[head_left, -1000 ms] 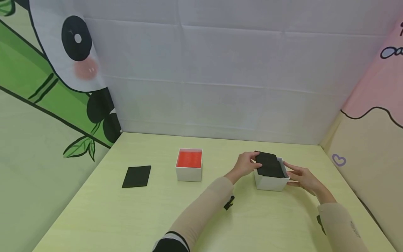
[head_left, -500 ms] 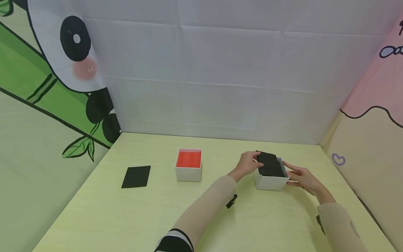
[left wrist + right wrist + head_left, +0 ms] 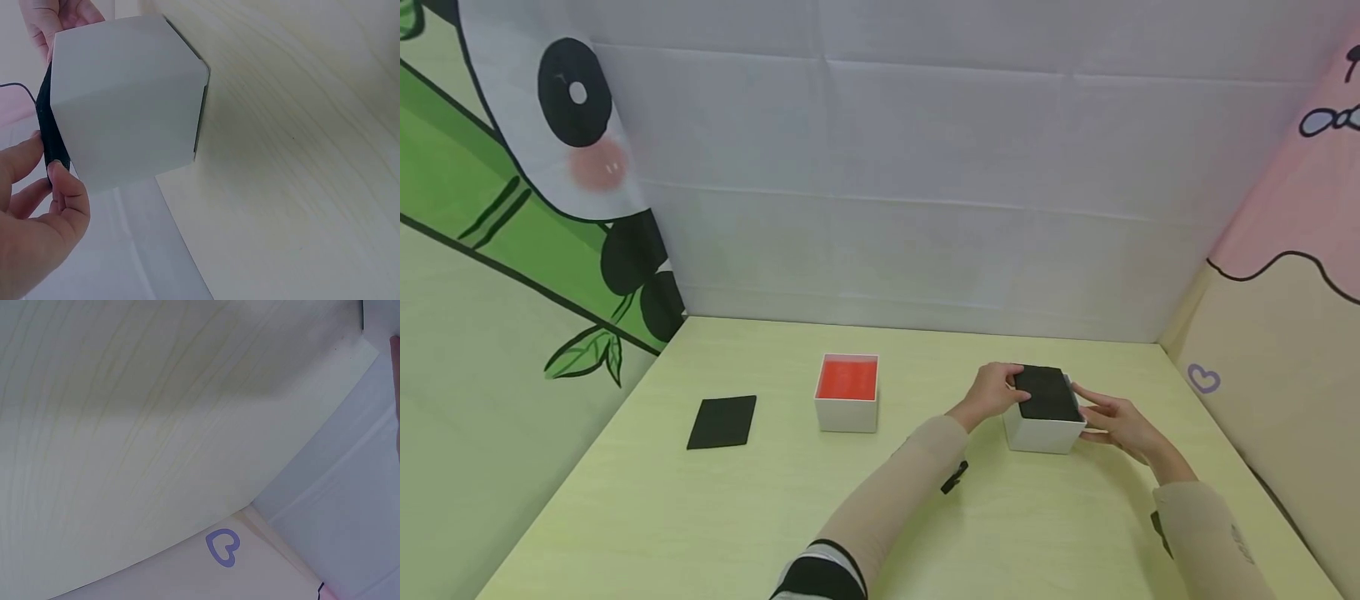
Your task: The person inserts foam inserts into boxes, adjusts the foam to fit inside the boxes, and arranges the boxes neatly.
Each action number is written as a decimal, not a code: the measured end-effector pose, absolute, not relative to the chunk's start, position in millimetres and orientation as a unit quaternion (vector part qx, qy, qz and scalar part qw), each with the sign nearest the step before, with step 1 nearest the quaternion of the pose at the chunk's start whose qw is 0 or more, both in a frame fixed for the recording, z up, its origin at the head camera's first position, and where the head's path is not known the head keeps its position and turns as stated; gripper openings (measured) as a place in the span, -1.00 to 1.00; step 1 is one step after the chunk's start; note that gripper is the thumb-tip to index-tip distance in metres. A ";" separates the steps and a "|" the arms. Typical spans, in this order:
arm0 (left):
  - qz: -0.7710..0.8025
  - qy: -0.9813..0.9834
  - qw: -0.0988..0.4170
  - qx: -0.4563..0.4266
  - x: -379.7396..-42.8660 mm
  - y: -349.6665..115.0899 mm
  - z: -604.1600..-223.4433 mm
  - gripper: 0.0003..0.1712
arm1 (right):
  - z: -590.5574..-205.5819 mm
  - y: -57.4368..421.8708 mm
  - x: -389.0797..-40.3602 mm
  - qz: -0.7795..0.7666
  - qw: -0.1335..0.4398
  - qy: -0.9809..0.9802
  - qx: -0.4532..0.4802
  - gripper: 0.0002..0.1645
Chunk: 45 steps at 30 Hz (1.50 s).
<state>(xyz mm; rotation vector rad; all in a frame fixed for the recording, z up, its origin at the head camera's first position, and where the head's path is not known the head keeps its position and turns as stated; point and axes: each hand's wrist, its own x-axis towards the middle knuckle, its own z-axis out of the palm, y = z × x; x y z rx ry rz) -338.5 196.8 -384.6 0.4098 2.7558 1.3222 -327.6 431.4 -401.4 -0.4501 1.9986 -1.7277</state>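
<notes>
In the head view, a white box (image 3: 1045, 435) stands on the right part of the table. A black square lid (image 3: 1048, 393) lies across most of its top. My left hand (image 3: 996, 390) pinches the lid's left edge, and the left wrist view shows thumb and fingertips on the black lid (image 3: 55, 134) above the white box (image 3: 128, 100). On the box's other side, my right hand (image 3: 1120, 427) touches the right wall with extended, spread fingers. Only a finger of it (image 3: 395, 381) shows at the border of the right wrist view. The box's inside is hidden.
A second white box (image 3: 847, 415), with a red surface inside, stands left of centre. Farther left, another black square panel (image 3: 722, 422) lies flat on the pale wooden table (image 3: 715, 525). A white fabric backdrop (image 3: 880, 200) rises behind the table, with printed side walls.
The black lid has shifted slightly right and straightened, covering more of the box opening. My left hand has moved a little right with it. My right hand stays at the box's side.
</notes>
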 end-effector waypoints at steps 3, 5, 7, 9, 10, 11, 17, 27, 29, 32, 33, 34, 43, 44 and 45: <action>0.414 0.898 0.031 0.143 -339.7 197.5 -385.6 -0.50 | -401.9 431.0 -327.9 -0.633 0.231 0.721 -0.161 -0.37; 0.400 0.904 0.031 0.150 -339.8 197.9 -386.3 -0.51 | -402.1 430.8 -328.2 -0.636 0.230 0.719 -0.163 -0.37; 0.380 0.911 0.030 0.155 -339.5 198.0 -387.3 -0.51 | -401.8 430.6 -328.2 -0.634 0.230 0.720 -0.163 -0.38; 0.355 0.922 0.026 0.152 -338.3 197.7 -388.6 -0.51 | -401.3 430.0 -327.9 -0.628 0.228 0.726 -0.164 -0.37; 0.341 0.928 0.023 0.149 -337.8 197.6 -389.5 -0.51 | -401.0 429.7 -327.8 -0.625 0.227 0.729 -0.162 -0.36; 0.329 0.933 0.019 0.147 -337.4 197.5 -390.2 -0.51 | -400.6 429.4 -327.5 -0.623 0.226 0.732 -0.161 -0.36; 0.257 0.956 -0.016 0.141 -336.5 197.7 -393.8 -0.50 | -400.8 429.3 -327.8 -0.620 0.224 0.737 -0.150 -0.36; 0.222 0.964 -0.005 0.150 -338.9 198.6 -399.9 -0.50 | -403.2 434.3 -328.1 -0.644 0.235 0.709 -0.164 -0.39; 0.216 0.965 -0.005 0.151 -339.5 198.9 -400.4 -0.50 | -402.6 434.3 -327.8 -0.642 0.236 0.711 -0.163 -0.38; 0.211 0.966 -0.004 0.150 -339.7 199.9 -399.9 -0.51 | -401.8 434.0 -327.2 -0.640 0.237 0.714 -0.155 -0.38; 0.207 0.967 -0.003 0.149 -339.5 200.4 -399.5 -0.51 | -401.9 434.0 -327.2 -0.640 0.237 0.714 -0.155 -0.38; 0.203 0.968 -0.002 0.148 -339.3 200.8 -398.8 -0.52 | -402.2 433.9 -327.3 -0.642 0.237 0.713 -0.156 -0.39; 0.183 0.974 0.022 0.136 -339.3 205.1 -400.5 -0.50 | -402.8 431.9 -328.3 -0.631 0.233 0.724 -0.152 -0.37; 0.181 0.974 0.021 0.136 -339.7 205.5 -400.5 -0.50 | -402.7 431.9 -328.3 -0.630 0.232 0.725 -0.151 -0.36; 0.178 0.974 0.020 0.137 -339.9 205.8 -400.7 -0.50 | -402.6 432.0 -328.3 -0.630 0.232 0.725 -0.150 -0.36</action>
